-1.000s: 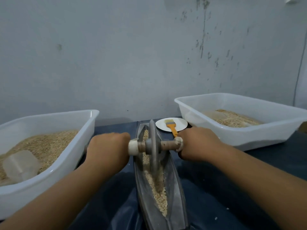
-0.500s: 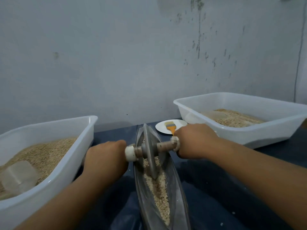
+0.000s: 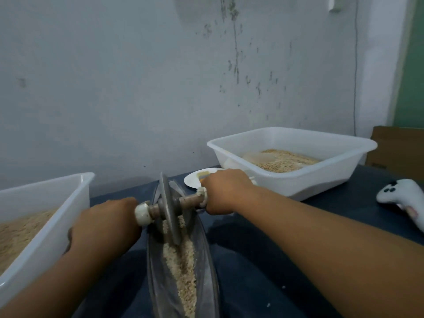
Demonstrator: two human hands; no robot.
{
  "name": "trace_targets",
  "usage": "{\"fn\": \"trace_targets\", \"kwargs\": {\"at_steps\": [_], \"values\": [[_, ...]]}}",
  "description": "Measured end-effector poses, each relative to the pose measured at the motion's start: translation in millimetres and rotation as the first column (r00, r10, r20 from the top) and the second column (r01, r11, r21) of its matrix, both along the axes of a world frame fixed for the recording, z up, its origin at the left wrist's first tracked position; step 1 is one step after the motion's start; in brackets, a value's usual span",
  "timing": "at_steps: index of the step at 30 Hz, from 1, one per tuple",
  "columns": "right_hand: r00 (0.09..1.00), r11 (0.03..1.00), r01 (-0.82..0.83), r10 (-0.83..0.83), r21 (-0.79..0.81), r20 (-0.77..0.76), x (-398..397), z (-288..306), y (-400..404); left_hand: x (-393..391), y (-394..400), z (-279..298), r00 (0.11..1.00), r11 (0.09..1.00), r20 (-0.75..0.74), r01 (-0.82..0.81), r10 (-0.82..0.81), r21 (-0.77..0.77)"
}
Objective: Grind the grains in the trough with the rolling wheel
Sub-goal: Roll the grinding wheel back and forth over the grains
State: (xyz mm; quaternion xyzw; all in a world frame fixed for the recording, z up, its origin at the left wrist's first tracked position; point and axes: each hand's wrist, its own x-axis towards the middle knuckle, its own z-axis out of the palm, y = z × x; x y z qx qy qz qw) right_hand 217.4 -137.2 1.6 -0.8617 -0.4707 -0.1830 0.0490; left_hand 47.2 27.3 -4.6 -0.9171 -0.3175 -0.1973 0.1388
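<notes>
1. A long, narrow, boat-shaped grey metal trough (image 3: 207, 292) runs away from the viewer along the dark blue counter (image 3: 263, 283), and a strip of pale, crushed beige grains (image 3: 183, 274) lies along its bottom.
2. A thin grey metal rolling wheel (image 3: 168, 212) stands on edge in the trough with its lower rim down in the grains, leaning a little to the left at the top.
3. A brown wooden axle with white end caps (image 3: 190, 199) passes through the wheel's centre.
4. The left hand (image 3: 103, 228) has its grip wrapped round the axle's left end, just outside the white cap.
5. The right hand (image 3: 227, 191) has its grip clamped round the axle's right end, slightly farther off than the left.
6. A white rectangular plastic tub (image 3: 41, 239) holding beige grain sits at the left.
7. A white game controller (image 3: 403, 198) lies at the right edge.
8. A small round white plate (image 3: 192, 181) sits beyond the right hand, with something yellow on it that is mostly hidden.
9. A second white plastic tub (image 3: 309, 180) of grain stands far right, near the pale stained wall (image 3: 137, 88).
</notes>
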Motion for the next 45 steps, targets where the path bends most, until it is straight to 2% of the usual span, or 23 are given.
{"fn": "trace_targets", "kwargs": {"at_steps": [3,6,8,11,14,16,21,22,26,27,30,32,37,41,43,45], "values": [[1.000,1.000,0.007,-0.007,0.003,-0.016,-1,-2,-3,0,-1,1,1.000,1.000,0.008,0.008,-0.008,0.017],[0.999,0.999,-0.024,0.023,-0.040,-0.029,-5,-8,-18,-18,-6,-18,1.000,0.991,0.004,0.020,-0.020,0.131],[0.999,0.997,-0.042,0.041,-0.063,-0.028,-6,-8,-22,-23,-8,-24,0.999,0.989,0.013,0.041,-0.043,0.142],[1.000,0.998,-0.017,0.018,-0.068,0.012,-5,1,-10,-14,1,-16,0.996,0.997,0.067,0.047,-0.051,0.061],[0.998,0.997,-0.015,0.020,-0.075,0.056,-3,9,6,-3,3,-8,0.998,0.999,0.061,0.030,-0.028,-0.038],[0.997,0.996,-0.031,0.036,-0.078,0.069,-4,10,6,-8,6,-15,0.998,1.000,0.065,0.015,-0.014,-0.020],[0.995,0.998,-0.051,0.054,-0.043,0.079,-4,0,-8,-24,2,-29,0.994,0.988,0.055,0.087,-0.095,0.129],[0.996,0.998,-0.039,0.042,-0.044,0.073,-4,1,-7,-20,3,-26,0.994,0.989,0.061,0.085,-0.093,0.122],[0.999,0.997,0.001,0.003,-0.077,0.044,-3,8,4,-1,-1,-5,1.000,0.997,-0.006,0.007,-0.008,-0.072],[0.999,0.996,0.001,0.002,-0.084,0.039,-2,7,4,-3,-2,-5,1.000,0.997,0.001,0.010,-0.010,-0.078],[1.000,0.993,0.003,-0.003,-0.121,0.006,4,-6,-7,-19,-10,-16,0.998,0.997,0.037,0.049,-0.051,0.064],[1.000,0.993,0.012,-0.013,-0.121,-0.008,8,-12,-9,-21,-13,-17,0.995,0.993,0.058,0.072,-0.078,0.093],[0.993,0.988,0.054,-0.068,-0.144,-0.094,3,-2,3,-8,-18,6,0.999,0.999,-0.013,0.048,-0.048,-0.003],[0.992,0.984,-0.018,-0.005,-0.178,-0.126,4,-10,-16,-28,-22,-12,0.994,0.991,0.030,0.099,-0.102,0.089],[0.997,0.984,-0.026,0.012,-0.175,-0.078,6,-9,-15,-28,-17,-16,0.992,0.991,0.040,0.118,-0.121,0.065],[1.000,0.985,0.012,-0.013,-0.174,-0.004,4,-3,-1,-21,-11,-8,0.995,0.995,0.005,0.098,-0.098,-0.033]]}}
